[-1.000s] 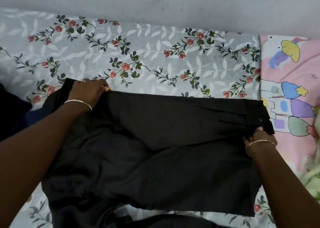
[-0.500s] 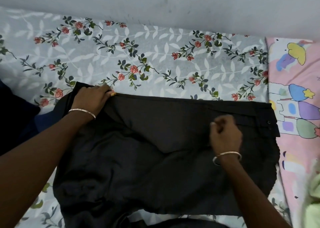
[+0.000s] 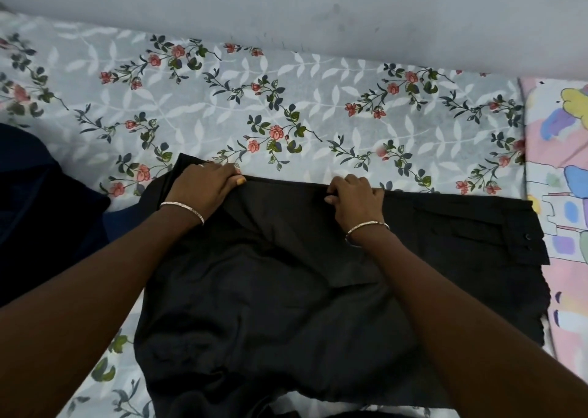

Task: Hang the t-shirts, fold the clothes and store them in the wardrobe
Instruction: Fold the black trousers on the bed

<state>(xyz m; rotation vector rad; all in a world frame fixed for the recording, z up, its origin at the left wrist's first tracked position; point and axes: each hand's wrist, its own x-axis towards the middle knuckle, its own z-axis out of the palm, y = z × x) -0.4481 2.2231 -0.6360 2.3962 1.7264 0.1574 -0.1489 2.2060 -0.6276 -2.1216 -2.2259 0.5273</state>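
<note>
A black garment (image 3: 286, 306), trousers by the buttoned waistband at its right end, lies spread across the bed with its far edge folded straight. My left hand (image 3: 203, 185) grips that far edge near the garment's left end, fingers curled over the fabric. My right hand (image 3: 356, 195) pinches the same edge near its middle, thumb and fingers closed on the cloth. Both wrists wear thin bangles. The near part of the garment is rumpled under my forearms.
The bed carries a grey floral sheet (image 3: 286, 106) running up to a plain wall (image 3: 318, 10). A pink cartoon-print cloth (image 3: 563, 195) lies at the right. Dark navy clothing (image 3: 38, 201) is heaped at the left edge.
My right hand has left the waistband end and moved left along the far edge to its middle, where it now pinches the fold. The left hand has kept its grip.
</note>
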